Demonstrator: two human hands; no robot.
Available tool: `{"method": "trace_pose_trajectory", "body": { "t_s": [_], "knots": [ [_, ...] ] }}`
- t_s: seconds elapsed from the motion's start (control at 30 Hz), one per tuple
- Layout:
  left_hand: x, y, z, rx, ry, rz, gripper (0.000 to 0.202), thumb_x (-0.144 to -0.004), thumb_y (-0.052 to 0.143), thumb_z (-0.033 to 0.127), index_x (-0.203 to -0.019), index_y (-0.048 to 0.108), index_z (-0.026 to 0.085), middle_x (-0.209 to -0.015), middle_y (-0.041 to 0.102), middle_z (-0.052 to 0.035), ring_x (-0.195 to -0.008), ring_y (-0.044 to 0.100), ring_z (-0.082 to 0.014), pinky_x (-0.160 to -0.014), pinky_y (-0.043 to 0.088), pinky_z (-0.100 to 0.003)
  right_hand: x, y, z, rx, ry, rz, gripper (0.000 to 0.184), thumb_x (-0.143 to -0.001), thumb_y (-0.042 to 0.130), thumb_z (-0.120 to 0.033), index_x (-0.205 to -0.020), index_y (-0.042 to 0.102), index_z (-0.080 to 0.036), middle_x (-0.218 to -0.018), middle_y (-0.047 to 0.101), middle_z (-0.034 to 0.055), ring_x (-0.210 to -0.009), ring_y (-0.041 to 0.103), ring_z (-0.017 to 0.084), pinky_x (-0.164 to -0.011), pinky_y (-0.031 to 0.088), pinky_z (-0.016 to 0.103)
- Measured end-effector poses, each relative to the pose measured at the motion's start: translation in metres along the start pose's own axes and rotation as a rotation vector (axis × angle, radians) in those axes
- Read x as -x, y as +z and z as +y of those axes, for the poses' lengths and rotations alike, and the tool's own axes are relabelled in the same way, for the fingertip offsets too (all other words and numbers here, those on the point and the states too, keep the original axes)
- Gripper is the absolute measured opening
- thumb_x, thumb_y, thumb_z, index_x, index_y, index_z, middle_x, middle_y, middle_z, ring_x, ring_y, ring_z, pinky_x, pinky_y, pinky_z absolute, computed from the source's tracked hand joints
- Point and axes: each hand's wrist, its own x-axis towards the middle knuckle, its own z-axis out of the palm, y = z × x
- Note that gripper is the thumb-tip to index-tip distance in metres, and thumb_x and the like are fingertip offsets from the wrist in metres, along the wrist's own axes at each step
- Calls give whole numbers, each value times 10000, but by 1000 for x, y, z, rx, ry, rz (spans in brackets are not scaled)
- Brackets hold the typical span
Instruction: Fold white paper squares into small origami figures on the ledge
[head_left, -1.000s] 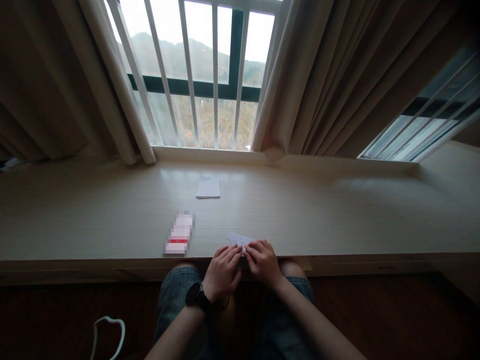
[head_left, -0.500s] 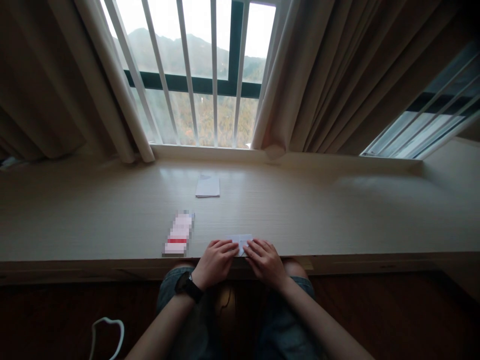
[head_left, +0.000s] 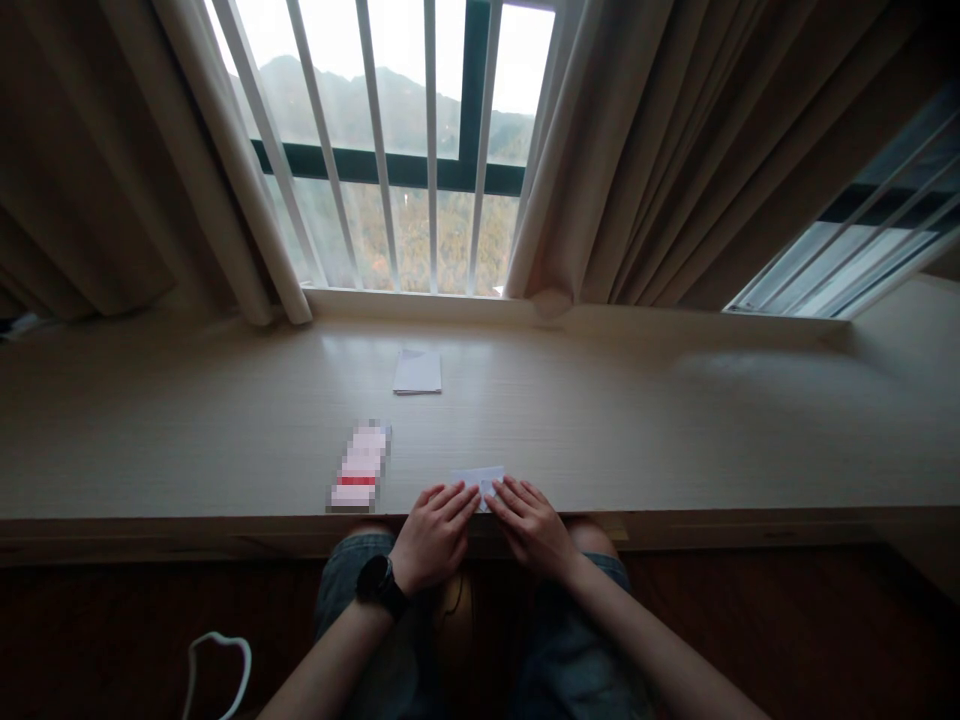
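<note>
White folded paper lies flat at the near edge of the wooden ledge, pinned under the fingertips of both hands: left hand and right hand, fingers spread and pressing down, gripping nothing. A second ago the paper was lifted and angled between pinching fingers; it has since been laid down, which suggests a crease is being flattened. Left of the fingers lies a blurred pink-and-red packet; well beyond them, a second folded sheet near the window.
</note>
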Motion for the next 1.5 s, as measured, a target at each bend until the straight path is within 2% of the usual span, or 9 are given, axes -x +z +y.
{"method": "trace_pose_trajectory", "body": {
  "t_s": [0.27, 0.47, 0.6, 0.83, 0.97, 1.23, 1.33, 1.5],
  "knots": [
    [2, 6, 4, -46, -35, -5, 653, -844, 505, 223, -1472, 327, 241, -1498, 398, -46, -1390, 330, -244, -1145, 217, -452, -1, -5, 4, 8, -46, -16, 590, -873, 510, -176, -1447, 399, -257, -1462, 442, 94, -1374, 351, 283, -1093, 331, 479],
    [3, 9, 7, -87, -25, -10, 738, -805, 499, 183, -1499, 255, 231, -1539, 323, -42, -1413, 284, -243, -1159, 179, -447, -2, -7, 0, 10, -38, -17, 654, -834, 517, -156, -1465, 368, -245, -1473, 424, 102, -1371, 347, 286, -1112, 303, 481],
    [1, 8, 9, -92, -33, -19, 756, -803, 505, 199, -1506, 231, 240, -1542, 320, -26, -1405, 290, -247, -1157, 173, -449, -2, -8, 3, -4, -61, -43, 703, -799, 507, -111, -1474, 349, -231, -1476, 413, 114, -1368, 339, 289, -1100, 332, 482],
    [-5, 3, 10, -69, -50, -25, 686, -819, 531, 248, -1471, 318, 251, -1493, 406, -39, -1355, 344, -272, -1127, 214, -466, -1, -9, 3, -46, -84, -52, 697, -776, 497, -107, -1458, 376, -183, -1398, 477, 139, -1367, 334, 294, -1113, 336, 501],
    [-6, 3, 10, -59, -55, -23, 671, -817, 534, 248, -1459, 342, 262, -1486, 415, -35, -1335, 363, -280, -1115, 227, -480, 0, -13, -1, -42, -94, -40, 634, -803, 513, -148, -1429, 426, -196, -1434, 449, 142, -1381, 318, 308, -1107, 336, 516],
    [-4, 9, 13, -48, -84, -9, 700, -829, 522, 255, -1488, 287, 256, -1514, 372, -20, -1360, 331, -291, -1139, 190, -488, 4, -14, -8, -38, -39, -37, 568, -851, 539, -211, -1412, 453, -237, -1477, 400, 120, -1400, 285, 320, -1114, 300, 522],
    [-3, 11, 12, -53, -87, -11, 692, -833, 521, 260, -1486, 292, 254, -1517, 367, -17, -1374, 317, -284, -1152, 173, -479, 2, -12, -7, -33, -10, -8, 515, -896, 524, -255, -1406, 459, -225, -1429, 472, 111, -1362, 353, 298, -1096, 320, 491],
    [-4, 12, 12, -67, -74, -11, 686, -837, 517, 259, -1486, 295, 249, -1512, 375, -25, -1376, 320, -286, -1157, 166, -480, -6, -8, 3, 26, 123, 69, 419, -940, 465, -225, -1354, 523, -249, -1321, 591, 66, -1264, 450, 294, -1035, 330, 488]
  ]
}}
